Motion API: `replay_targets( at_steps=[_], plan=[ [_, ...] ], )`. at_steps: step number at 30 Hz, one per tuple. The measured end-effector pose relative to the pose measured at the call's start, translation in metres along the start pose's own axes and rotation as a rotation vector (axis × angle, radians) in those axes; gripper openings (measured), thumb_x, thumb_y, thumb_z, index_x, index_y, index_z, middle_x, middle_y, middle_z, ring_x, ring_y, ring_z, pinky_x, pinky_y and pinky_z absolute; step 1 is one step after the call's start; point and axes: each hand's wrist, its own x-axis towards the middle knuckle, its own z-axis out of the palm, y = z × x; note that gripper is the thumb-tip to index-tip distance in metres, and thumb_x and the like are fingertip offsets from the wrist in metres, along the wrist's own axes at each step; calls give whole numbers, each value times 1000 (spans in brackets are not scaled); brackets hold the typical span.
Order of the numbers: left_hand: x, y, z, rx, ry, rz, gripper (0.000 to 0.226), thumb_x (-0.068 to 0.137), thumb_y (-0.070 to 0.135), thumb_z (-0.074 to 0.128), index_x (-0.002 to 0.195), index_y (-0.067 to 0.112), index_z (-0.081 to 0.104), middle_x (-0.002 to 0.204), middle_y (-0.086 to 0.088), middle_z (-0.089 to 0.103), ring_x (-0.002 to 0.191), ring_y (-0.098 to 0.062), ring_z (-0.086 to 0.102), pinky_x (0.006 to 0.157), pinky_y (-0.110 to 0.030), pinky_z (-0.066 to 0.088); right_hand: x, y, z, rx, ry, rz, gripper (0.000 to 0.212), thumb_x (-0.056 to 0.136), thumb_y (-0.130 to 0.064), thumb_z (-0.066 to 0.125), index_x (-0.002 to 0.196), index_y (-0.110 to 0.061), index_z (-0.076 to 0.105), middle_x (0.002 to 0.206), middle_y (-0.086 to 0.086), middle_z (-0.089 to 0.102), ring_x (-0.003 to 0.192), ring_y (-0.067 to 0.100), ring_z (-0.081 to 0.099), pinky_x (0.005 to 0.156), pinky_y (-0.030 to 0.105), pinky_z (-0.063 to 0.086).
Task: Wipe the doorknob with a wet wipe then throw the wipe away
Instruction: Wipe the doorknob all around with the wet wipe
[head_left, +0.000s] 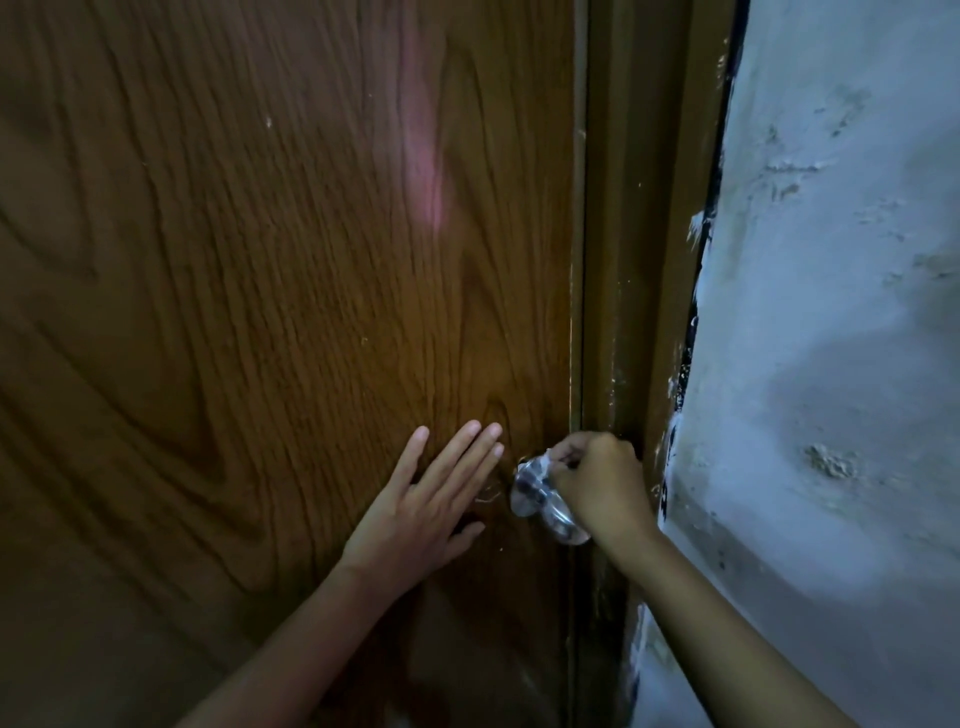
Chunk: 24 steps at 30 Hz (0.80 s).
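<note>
So the door (260, 260) takes up the whole left and middle, with the door frame (639, 260) running down its right edge and the wall (831, 312) right of that. The doorknob (540, 499) sits low on the door, close to the frame. Left hand (421, 509) lies flat on the door just left of the knob, right hand (597, 483) is on the knob's right side (the wet wipe (537, 462) is pinched between its fingers and the knob).
</note>
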Motion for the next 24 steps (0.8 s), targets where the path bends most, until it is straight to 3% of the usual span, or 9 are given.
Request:
replay_targets(
  at_steps=[3, 5, 10, 12, 13, 15, 16, 21, 24],
  plan=[
    [0, -1, -1, -7, -3, 2, 81, 86, 58, 21, 146, 4, 8, 156, -14, -2, 141, -20, 11, 113, -54, -2, -9, -8, 7, -251, -102, -171, 16, 88, -19, 52, 95, -17, 67, 104, 2, 68, 100, 19, 59, 106, 36, 27],
    [0, -1, -2, -15, -5, 1, 83, 86, 58, 23, 146, 4, 8, 156, -10, 0, 141, -22, 11, 113, -53, -2, -15, -11, 12, -454, -176, -307, 20, 90, -20, 47, 100, -17, 63, 112, 1, 64, 110, 18, 53, 107, 36, 10],
    [0, -1, -1, -19, -15, -3, 84, 85, 58, 23, 146, 3, 5, 155, -19, -7, 141, -23, 9, 113, -54, -4, -18, -15, 13, -673, -249, -427, 25, 94, -15, 39, 110, -8, 58, 119, 6, 61, 120, 22, 46, 107, 39, 13],
    [0, -1, -1, -40, -23, -13, 84, 85, 59, 26, 146, 4, 7, 155, -17, -6, 142, -26, 8, 114, -54, -6, -17, -16, 8, -556, -238, -397, 24, 93, -20, 43, 107, -12, 60, 117, 5, 61, 115, 22, 50, 108, 37, 14],
    [0, -1, -1, -43, -26, -14, 83, 85, 59, 26, 146, 5, 8, 155, -17, -6, 142, -26, 8, 114, -54, -6, -16, -15, 5, -463, -210, -354, 21, 91, -22, 46, 103, -14, 62, 112, 4, 64, 107, 21, 56, 106, 37, 25],
    [0, -2, -1, -38, -35, -4, 83, 85, 59, 26, 146, 5, 9, 155, -18, -5, 142, -24, 8, 113, -54, -6, -14, -12, -1, -200, -138, -214, 14, 87, -19, 54, 92, -14, 66, 98, 5, 68, 87, 19, 63, 85, 35, 51],
    [0, -2, -1, -41, -33, 2, 83, 85, 59, 25, 146, 6, 10, 155, -18, -5, 142, -22, 8, 113, -54, -7, -12, -10, -3, -98, -117, -139, 11, 86, -16, 57, 88, -13, 67, 91, 5, 69, 80, 18, 64, 75, 34, 55],
    [-1, -2, -1, -39, -42, -3, 82, 86, 59, 24, 146, 5, 9, 155, -19, -7, 142, -24, 9, 113, -54, -5, -6, 5, -5, 191, -77, 84, 14, 83, -13, 58, 80, -11, 72, 84, 9, 72, 73, 16, 63, 64, 25, 48],
    [-1, -1, 0, -43, -36, -17, 82, 86, 58, 24, 146, 5, 8, 156, -16, -5, 142, -28, 5, 114, -53, -5, -8, 10, -7, 465, -89, 293, 21, 86, -14, 54, 70, -15, 68, 76, 18, 67, 63, 21, 60, 59, 29, 45]
  ],
)
